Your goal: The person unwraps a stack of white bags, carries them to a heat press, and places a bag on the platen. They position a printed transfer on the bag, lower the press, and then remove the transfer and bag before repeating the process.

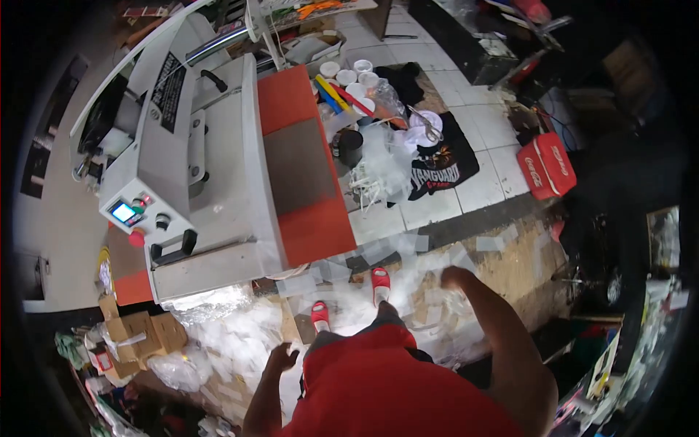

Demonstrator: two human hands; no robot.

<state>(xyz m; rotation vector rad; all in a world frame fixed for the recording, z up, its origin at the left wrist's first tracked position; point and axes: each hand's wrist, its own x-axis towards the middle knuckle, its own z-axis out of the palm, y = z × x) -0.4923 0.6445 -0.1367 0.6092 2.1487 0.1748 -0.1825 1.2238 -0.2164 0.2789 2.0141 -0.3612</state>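
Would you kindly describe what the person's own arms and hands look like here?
Both arms are bare: no sleeve reaches the forearms, and neither the left hand nor the right hand wears a glove. No watch or bracelet shows, though the right hand is blurred. A red top covers the torso.

Left hand [282, 357] low beside red shirt [378, 390], fingers loosely curled, empty. Right hand [455, 277] out over littered floor, blurred, grip unclear. Red slippers [380, 282] among clear plastic bags [218, 331]. White heat-press machine [196, 167] with orange platen [309, 226] ahead. Black printed T-shirt [445, 166], red Coca-Cola cooler box [546, 166] and brown cardboard boxes [145, 333] on floor.
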